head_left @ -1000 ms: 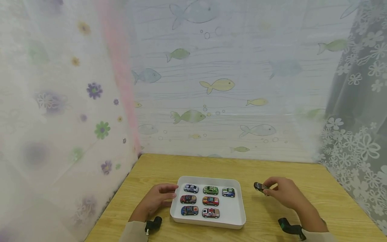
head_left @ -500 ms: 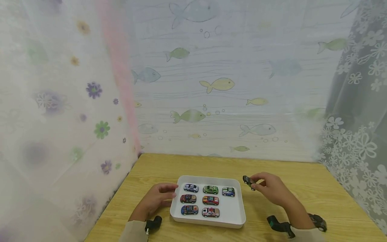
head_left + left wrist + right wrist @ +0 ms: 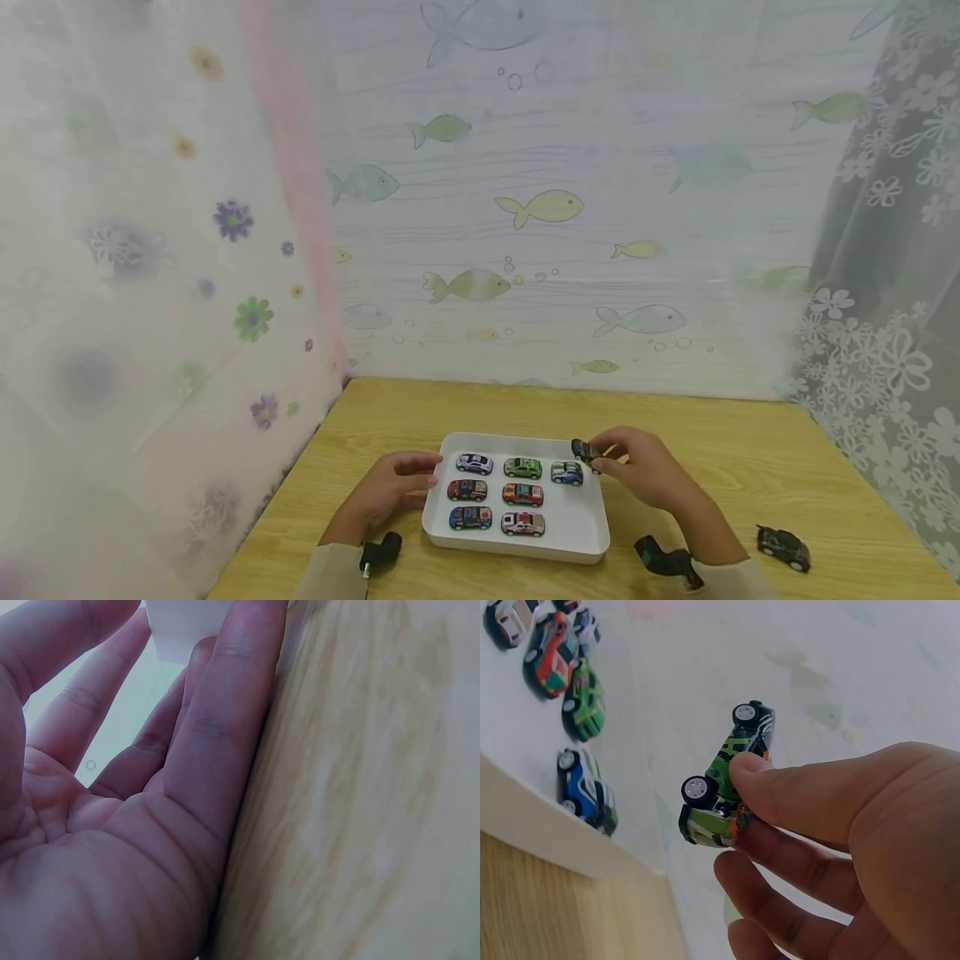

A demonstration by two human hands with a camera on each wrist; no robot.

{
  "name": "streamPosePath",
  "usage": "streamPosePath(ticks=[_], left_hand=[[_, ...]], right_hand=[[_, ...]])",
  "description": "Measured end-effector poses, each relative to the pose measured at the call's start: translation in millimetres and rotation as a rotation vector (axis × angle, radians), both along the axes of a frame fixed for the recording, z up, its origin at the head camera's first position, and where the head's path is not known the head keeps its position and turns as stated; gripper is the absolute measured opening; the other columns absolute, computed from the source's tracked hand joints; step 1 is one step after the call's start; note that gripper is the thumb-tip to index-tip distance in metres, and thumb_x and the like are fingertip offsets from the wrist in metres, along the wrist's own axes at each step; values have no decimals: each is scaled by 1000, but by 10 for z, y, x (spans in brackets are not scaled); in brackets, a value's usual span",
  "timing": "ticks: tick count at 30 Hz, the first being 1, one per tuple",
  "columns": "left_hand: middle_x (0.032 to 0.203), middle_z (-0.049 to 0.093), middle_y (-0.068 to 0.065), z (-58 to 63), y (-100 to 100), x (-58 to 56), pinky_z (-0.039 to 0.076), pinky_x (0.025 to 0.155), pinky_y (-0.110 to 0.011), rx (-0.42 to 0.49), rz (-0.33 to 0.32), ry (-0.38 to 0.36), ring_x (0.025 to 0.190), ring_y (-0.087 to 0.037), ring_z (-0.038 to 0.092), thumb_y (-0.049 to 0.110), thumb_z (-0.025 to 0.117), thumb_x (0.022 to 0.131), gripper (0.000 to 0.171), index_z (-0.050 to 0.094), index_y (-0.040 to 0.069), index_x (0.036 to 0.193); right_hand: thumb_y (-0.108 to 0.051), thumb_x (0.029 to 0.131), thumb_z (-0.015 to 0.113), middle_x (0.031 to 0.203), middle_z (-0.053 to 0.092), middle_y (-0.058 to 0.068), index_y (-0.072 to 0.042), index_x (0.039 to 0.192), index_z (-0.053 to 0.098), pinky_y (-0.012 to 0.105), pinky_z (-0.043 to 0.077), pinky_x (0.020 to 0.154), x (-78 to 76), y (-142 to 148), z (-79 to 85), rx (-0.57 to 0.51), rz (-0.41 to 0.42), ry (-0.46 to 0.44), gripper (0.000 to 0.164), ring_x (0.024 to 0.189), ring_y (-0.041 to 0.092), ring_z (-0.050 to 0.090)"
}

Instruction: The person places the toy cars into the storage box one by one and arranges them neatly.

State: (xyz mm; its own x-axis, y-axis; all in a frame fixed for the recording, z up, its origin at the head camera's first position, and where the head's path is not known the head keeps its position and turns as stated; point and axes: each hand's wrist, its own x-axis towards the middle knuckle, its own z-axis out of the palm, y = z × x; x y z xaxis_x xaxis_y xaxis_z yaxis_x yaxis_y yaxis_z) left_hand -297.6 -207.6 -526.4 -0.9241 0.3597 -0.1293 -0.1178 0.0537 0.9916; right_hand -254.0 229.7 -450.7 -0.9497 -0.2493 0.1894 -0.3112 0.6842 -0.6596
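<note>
Between thumb and fingertips, my right hand (image 3: 641, 471) pinches a dark toy car with green camouflage sides (image 3: 731, 761). The car is tilted above the far right corner of the white tray (image 3: 566, 546). My left hand (image 3: 382, 492) rests beside the tray's left wall, its fingers loosely extended and the tips at the rim; the left wrist view shows its little-finger side along the table. Several toy cars stand in rows inside the tray, among them a green one (image 3: 522, 468), a blue-and-white one (image 3: 567, 473), a red-yellow one (image 3: 522, 495) and a white-red one (image 3: 522, 524).
Another dark toy car (image 3: 783, 547) sits on the wooden table (image 3: 675, 417) at the right, beyond my right forearm. Fish-printed and flower-printed curtains surround the table. Black wrist devices (image 3: 381, 551) are on both wrists.
My right hand has carried the dark toy car leftward, from beside the tray to over its far right corner. The car on the right has come into full view. My left hand stays put.
</note>
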Motion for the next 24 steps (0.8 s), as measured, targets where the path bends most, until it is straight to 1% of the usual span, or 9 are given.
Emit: streamPosePath(ticks=[4,9,12,19,24], left_hand=[[141,62,-18,-12,-3,-8,63,91,-47,0,-3,5,116,-26,68,13,76,95,47,63,2,139],[140,62,-18,-11,-7,-7,63,90,-47,-1,-4,11,115,-26,69,12,75,95,47,62,1,140],[140,63,-18,-6,-6,-2,63,90,-47,-1,-4,10,115,-26,69,11,75,95,47,62,1,140],[140,63,-18,0,-5,3,63,91,-47,-5,-7,12,115,-25,69,12,74,96,47,61,1,140],[140,62,-19,1,6,-1,63,91,-47,2,-7,19,115,-26,69,12,75,96,48,61,0,140]], right_hand=[[-18,94,77,112,72,-2,-17,113,75,28,57,75,-7,-93,-24,18,15,-9,19,98,16,66],[-18,90,81,108,73,-5,-20,106,78,39,57,83,-18,-187,-59,59,19,-4,16,102,22,65],[-18,88,83,107,74,-7,-22,101,79,42,56,88,-36,-230,-94,76,16,-13,15,104,24,64],[-17,84,86,100,76,-6,-19,95,81,44,57,85,-61,-298,-135,124,79,-26,13,99,25,66],[-15,80,88,95,76,-8,-18,93,82,36,57,78,-93,-336,-173,170,86,-29,15,94,19,67]])
